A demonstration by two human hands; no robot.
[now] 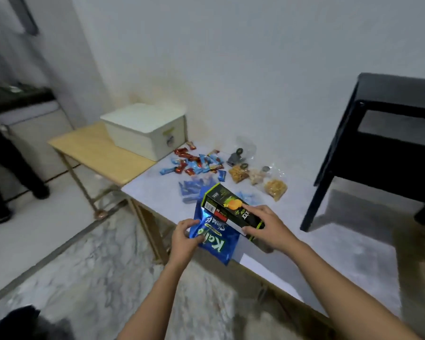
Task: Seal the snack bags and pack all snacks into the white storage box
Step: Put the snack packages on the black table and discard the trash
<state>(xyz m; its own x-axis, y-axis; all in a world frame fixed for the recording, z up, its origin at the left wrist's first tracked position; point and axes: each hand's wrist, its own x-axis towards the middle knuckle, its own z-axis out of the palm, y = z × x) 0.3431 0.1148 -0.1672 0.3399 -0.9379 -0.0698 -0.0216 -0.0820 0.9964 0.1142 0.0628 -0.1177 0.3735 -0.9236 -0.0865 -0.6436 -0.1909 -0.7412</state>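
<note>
Box (133,136) one, blue pouch (217,245) one, carton (227,208) one

blue pouch (215,244) under black carton (221,200) (white box (142,131) lidded)

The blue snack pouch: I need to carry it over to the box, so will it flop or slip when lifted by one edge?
Likely floppy: the blue snack pouch is creased foil film, crinkled where the left hand pinches it. Its glossy surface probably slips. It lies fairly flat, so probably light.
</note>
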